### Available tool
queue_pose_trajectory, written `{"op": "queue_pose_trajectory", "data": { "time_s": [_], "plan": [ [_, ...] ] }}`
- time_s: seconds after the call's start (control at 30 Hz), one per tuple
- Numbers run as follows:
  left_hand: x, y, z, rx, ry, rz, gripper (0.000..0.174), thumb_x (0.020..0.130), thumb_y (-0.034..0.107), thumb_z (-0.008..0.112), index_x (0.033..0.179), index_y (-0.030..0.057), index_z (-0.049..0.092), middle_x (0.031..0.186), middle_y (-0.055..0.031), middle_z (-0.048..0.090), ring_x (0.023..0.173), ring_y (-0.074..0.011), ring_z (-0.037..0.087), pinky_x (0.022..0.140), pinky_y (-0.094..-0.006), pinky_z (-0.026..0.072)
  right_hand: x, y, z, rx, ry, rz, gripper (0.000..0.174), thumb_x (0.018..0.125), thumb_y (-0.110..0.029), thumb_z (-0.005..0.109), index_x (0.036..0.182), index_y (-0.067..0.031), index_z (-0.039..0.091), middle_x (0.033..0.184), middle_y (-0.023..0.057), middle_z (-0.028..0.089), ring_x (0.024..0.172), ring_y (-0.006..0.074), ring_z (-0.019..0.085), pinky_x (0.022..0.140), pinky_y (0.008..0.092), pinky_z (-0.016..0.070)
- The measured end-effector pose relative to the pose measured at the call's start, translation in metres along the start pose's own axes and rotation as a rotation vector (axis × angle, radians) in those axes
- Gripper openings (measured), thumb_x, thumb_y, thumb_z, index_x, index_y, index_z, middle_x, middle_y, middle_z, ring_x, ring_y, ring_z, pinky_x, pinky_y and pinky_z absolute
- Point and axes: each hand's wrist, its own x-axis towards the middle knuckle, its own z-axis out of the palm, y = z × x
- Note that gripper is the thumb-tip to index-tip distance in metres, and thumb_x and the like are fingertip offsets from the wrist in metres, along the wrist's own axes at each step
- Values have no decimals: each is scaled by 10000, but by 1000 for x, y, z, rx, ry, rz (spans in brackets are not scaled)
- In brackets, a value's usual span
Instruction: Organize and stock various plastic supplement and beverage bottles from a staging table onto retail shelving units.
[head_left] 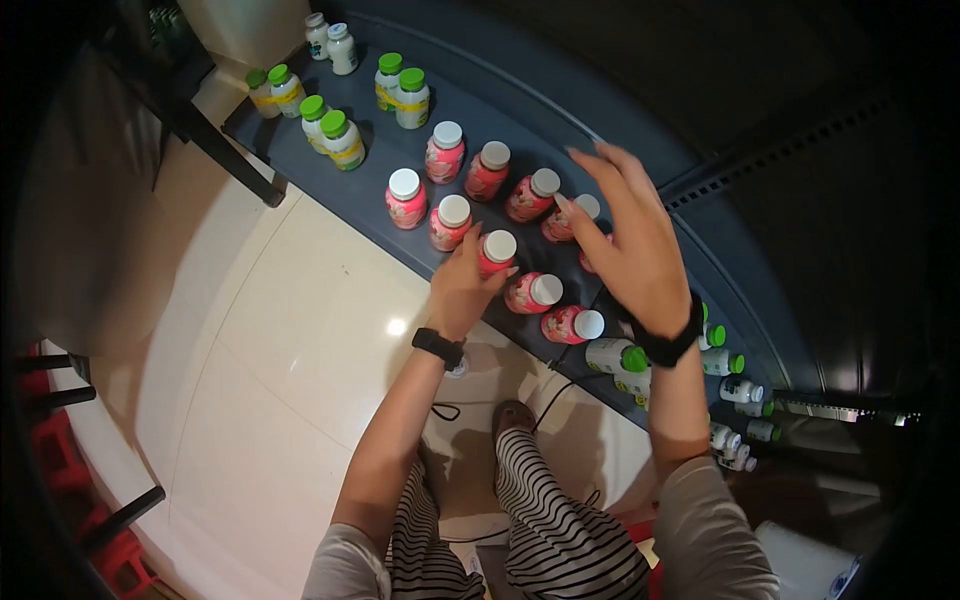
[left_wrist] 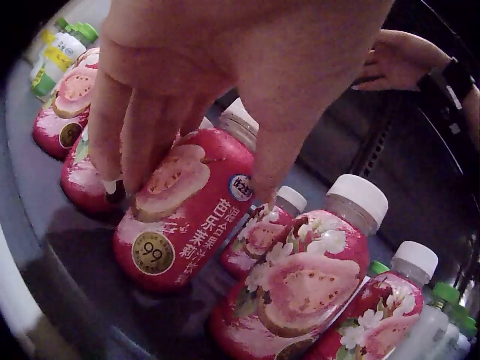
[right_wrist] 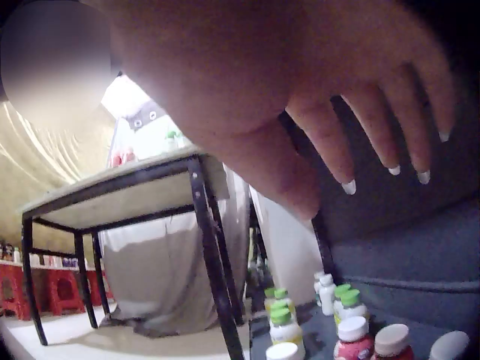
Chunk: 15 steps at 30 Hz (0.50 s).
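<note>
My left hand (head_left: pixel 460 292) grips a pink juice bottle (left_wrist: pixel 184 225) with a white cap, in the front row of similar bottles on a dark shelf. In the left wrist view its fingers lie along one side of the bottle and the thumb on the other; the label shows a cut guava. Another guava bottle (left_wrist: pixel 307 277) stands just beside it. Over the back row hovers my right hand (head_left: pixel 640 250), fingers spread and holding nothing. It partly covers a white-capped bottle (head_left: pixel 563 222) in the head view. Its fingers (right_wrist: pixel 324 146) also show extended in the right wrist view.
Green-capped bottles (head_left: pixel 342 142) stand at the shelf's far left, with white bottles (head_left: pixel 342 50) behind. More green-capped bottles (head_left: pixel 610 355) are at the right end. A dark panel (head_left: pixel 540 110) backs the shelf (head_left: pixel 375 130). A black-legged table (right_wrist: pixel 112 187) and red stools (right_wrist: pixel 67 292) stand beyond.
</note>
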Motion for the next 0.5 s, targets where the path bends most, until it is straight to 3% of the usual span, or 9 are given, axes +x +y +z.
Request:
{"op": "queue_pose_trajectory", "data": {
  "time_s": [0.1, 0.13, 0.23, 0.3, 0.4, 0.5],
  "plan": [
    [6, -10, 8, 47, 49, 155, 650, 780, 328, 809, 1287, 46, 517, 1020, -182, 690, 919, -377, 673, 751, -437, 536, 21, 32, 27, -102, -185, -58, 458, 856, -230, 660, 1274, -52, 600, 1300, 215, 552, 1143, 394, 567, 975, 445, 458],
    [6, -9, 8, 48, 20, 119, 640, 780, 330, 808, 1280, 50, 522, 1027, -178, 691, 932, -378, 669, 762, -443, 532, 25, 48, 39, -131, -248, -90, 483, 850, -257, 664, 1285, -58, 598, 1310, 212, 549, 1146, 391, 568, 974, 446, 461],
    [7, 1, 0, 50, -78, 12, 632, 784, 324, 799, 1281, 50, 521, 1089, -170, 678, 992, -376, 651, 811, -453, 520, 41, 91, 65, -161, -608, 68, 549, 858, -296, 649, 1345, -65, 549, 1378, 241, 505, 1244, 382, 523, 1017, 422, 440],
    [8, 5, -4, 47, -160, -61, 653, 790, 304, 788, 1310, 35, 499, 1187, -169, 652, 1060, -370, 630, 863, -447, 510, 43, 114, 83, -209, -649, 116, 578, 841, -311, 663, 1348, -62, 542, 1310, 242, 556, 1178, 377, 568, 977, 427, 461],
    [9, 6, -4, 78, -160, -73, 658, 788, 310, 791, 1312, 40, 497, 1181, -170, 654, 1052, -367, 634, 855, -449, 513, 46, 127, 98, -174, -737, 227, 630, 809, -337, 699, 1349, -60, 533, 1179, 239, 630, 1075, 379, 624, 923, 440, 487],
    [7, 2, 1, 100, -63, -6, 630, 776, 353, 806, 1263, 60, 534, 1037, -184, 690, 937, -382, 664, 751, -461, 526, 43, 140, 112, -116, -744, 262, 652, 767, -373, 745, 1303, -56, 551, 1066, 232, 675, 1004, 388, 655, 882, 457, 501]
  ]
}}
